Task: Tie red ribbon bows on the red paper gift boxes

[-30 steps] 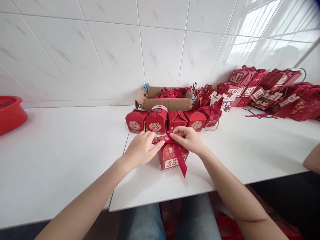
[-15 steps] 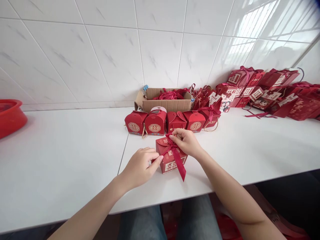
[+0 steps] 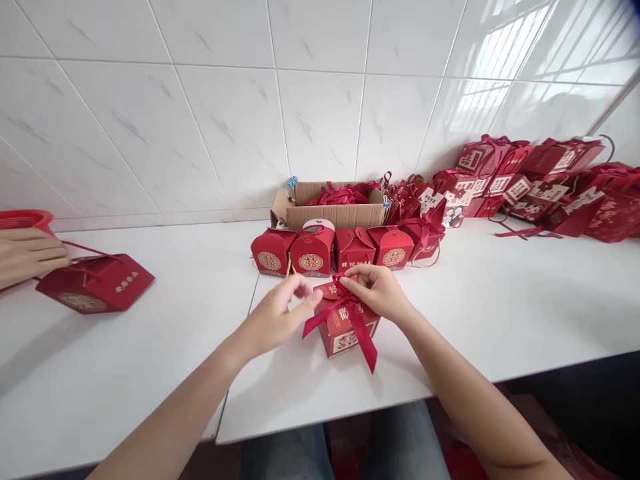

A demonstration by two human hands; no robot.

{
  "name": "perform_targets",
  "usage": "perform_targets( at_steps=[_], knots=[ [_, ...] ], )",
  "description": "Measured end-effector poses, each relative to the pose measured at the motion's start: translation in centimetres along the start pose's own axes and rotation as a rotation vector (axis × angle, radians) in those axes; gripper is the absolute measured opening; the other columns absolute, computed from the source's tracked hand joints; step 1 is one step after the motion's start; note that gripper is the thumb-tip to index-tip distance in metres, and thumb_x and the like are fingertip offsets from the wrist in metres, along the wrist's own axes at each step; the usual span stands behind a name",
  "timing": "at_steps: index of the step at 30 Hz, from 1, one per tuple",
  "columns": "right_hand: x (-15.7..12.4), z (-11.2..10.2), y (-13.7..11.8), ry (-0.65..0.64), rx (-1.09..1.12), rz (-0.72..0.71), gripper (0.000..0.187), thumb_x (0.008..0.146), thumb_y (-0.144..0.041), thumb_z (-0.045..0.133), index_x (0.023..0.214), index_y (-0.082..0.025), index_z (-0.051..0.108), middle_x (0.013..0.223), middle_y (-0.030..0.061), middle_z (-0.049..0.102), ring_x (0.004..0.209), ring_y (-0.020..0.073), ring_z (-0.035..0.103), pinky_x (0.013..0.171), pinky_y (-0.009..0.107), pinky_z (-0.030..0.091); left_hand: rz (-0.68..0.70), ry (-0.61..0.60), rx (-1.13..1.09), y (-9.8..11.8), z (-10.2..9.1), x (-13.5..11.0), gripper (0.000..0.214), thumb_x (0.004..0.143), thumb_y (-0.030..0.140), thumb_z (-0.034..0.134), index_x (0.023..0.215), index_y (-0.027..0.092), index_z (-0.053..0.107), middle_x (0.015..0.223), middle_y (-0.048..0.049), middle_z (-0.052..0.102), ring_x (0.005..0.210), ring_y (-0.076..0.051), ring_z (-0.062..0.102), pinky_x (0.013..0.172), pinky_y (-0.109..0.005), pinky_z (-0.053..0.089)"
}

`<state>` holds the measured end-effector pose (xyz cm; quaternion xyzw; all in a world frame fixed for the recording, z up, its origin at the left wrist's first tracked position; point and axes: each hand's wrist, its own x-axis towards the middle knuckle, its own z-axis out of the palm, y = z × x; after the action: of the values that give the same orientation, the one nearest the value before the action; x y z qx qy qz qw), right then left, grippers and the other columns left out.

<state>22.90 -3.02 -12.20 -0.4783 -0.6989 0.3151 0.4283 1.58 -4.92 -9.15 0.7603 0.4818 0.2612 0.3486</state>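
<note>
A small red gift box (image 3: pixel 345 330) with white characters stands on the white table (image 3: pixel 150 347) in front of me. A dark red ribbon (image 3: pixel 357 323) is tied over its top, one tail hanging down the front and another out to the left. My right hand (image 3: pixel 377 288) pinches the ribbon knot on the box top. My left hand (image 3: pixel 277 313) is just left of the box, thumb and forefinger pinched at the left ribbon tail.
A row of closed red boxes (image 3: pixel 345 248) stands behind, with a cardboard carton (image 3: pixel 333 207) of red ribbons against the tiled wall. Several red gift bags (image 3: pixel 540 187) are piled at the right. Another person's hand (image 3: pixel 27 257) holds a red box (image 3: pixel 97 285) at the far left.
My left hand has risen from the box's side to the left ribbon tail. Another person's hand with a red box has come in at the far left, covering the red basin.
</note>
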Motion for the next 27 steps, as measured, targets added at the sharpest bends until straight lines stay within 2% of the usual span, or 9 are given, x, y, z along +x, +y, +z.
perform_targets(
  at_steps=[2, 3, 5, 8, 13, 19, 24, 27],
  knots=[
    [0.0, -0.1, 0.1, 0.005, 0.013, -0.005, 0.029, 0.082, -0.044, 0.059, 0.082, -0.016, 0.066, 0.045, -0.0071, 0.036, 0.044, 0.0079, 0.029, 0.046, 0.023, 0.025, 0.073, 0.109, -0.019, 0.5, -0.3, 1.4, 0.019, 0.090, 0.041, 0.047, 0.096, 0.024, 0.052, 0.100, -0.0010, 0.057, 0.097, -0.018, 0.053, 0.085, -0.032, 0.040],
    [-0.1, -0.1, 0.1, 0.008, 0.017, -0.009, 0.029, 0.082, -0.044, 0.059, 0.084, -0.016, 0.067, 0.045, -0.0072, 0.036, 0.044, 0.0078, 0.029, 0.046, 0.023, 0.025, 0.101, 0.106, -0.033, 0.7, -0.2, 2.1, 0.018, 0.089, 0.038, 0.049, 0.101, 0.025, 0.053, 0.104, -0.0016, 0.058, 0.100, -0.019, 0.053, 0.087, -0.032, 0.040],
    [-0.1, -0.1, 0.2, 0.017, 0.025, -0.015, 0.029, 0.082, -0.044, 0.059, 0.086, -0.015, 0.067, 0.046, -0.0072, 0.037, 0.044, 0.0077, 0.030, 0.045, 0.023, 0.025, 0.124, 0.021, -0.061, 0.9, 0.2, 3.4, 0.021, 0.085, 0.031, 0.053, 0.105, 0.025, 0.055, 0.107, -0.0025, 0.059, 0.099, -0.019, 0.054, 0.086, -0.033, 0.043],
    [-0.2, -0.1, 0.3, 0.020, 0.036, -0.025, 0.029, 0.082, -0.043, 0.059, 0.087, -0.016, 0.067, 0.046, -0.0074, 0.037, 0.044, 0.0076, 0.030, 0.045, 0.022, 0.025, 0.093, -0.060, -0.101, 0.9, 1.1, 4.5, 0.020, 0.082, 0.028, 0.052, 0.099, 0.022, 0.060, 0.105, -0.0035, 0.061, 0.091, -0.019, 0.056, 0.079, -0.032, 0.046],
    [-0.4, 0.0, 0.2, 0.034, 0.049, -0.049, 0.028, 0.082, -0.044, 0.060, 0.084, -0.017, 0.066, 0.045, -0.0076, 0.038, 0.043, 0.0075, 0.032, 0.045, 0.022, 0.027, 0.063, -0.083, -0.221, 0.9, 1.4, 4.4, 0.022, 0.077, 0.031, 0.058, 0.095, 0.018, 0.062, 0.095, -0.0044, 0.062, 0.088, -0.019, 0.056, 0.075, -0.031, 0.045],
    [-0.3, 0.6, 0.3, 0.058, 0.071, -0.066, 0.025, 0.082, -0.042, 0.060, 0.084, -0.017, 0.065, 0.045, -0.0080, 0.037, 0.043, 0.0078, 0.031, 0.045, 0.022, 0.028, 0.019, -0.094, -0.341, 0.5, 1.4, 4.0, 0.031, 0.082, 0.047, 0.057, 0.081, 0.016, 0.063, 0.082, -0.0026, 0.059, 0.079, -0.017, 0.052, 0.074, -0.031, 0.041],
    [-0.3, 0.9, 0.3, 0.043, 0.127, -0.060, 0.025, 0.081, -0.042, 0.062, 0.083, -0.017, 0.064, 0.046, -0.0079, 0.038, 0.044, 0.0075, 0.032, 0.045, 0.022, 0.029, 0.036, -0.255, -0.593, -1.0, 1.7, 4.4, 0.028, 0.082, 0.043, 0.061, 0.091, 0.017, 0.064, 0.091, -0.0038, 0.061, 0.089, -0.018, 0.055, 0.082, -0.031, 0.042],
    [-0.3, 1.0, 0.1, 0.021, 0.148, -0.064, 0.023, 0.081, -0.040, 0.062, 0.084, -0.017, 0.063, 0.047, -0.0080, 0.039, 0.044, 0.0075, 0.033, 0.045, 0.022, 0.030, 0.038, -0.226, -0.645, -1.3, 1.9, 4.4, 0.032, 0.087, 0.046, 0.054, 0.086, 0.016, 0.063, 0.089, -0.0038, 0.061, 0.089, -0.018, 0.056, 0.085, -0.032, 0.041]
  ],
)
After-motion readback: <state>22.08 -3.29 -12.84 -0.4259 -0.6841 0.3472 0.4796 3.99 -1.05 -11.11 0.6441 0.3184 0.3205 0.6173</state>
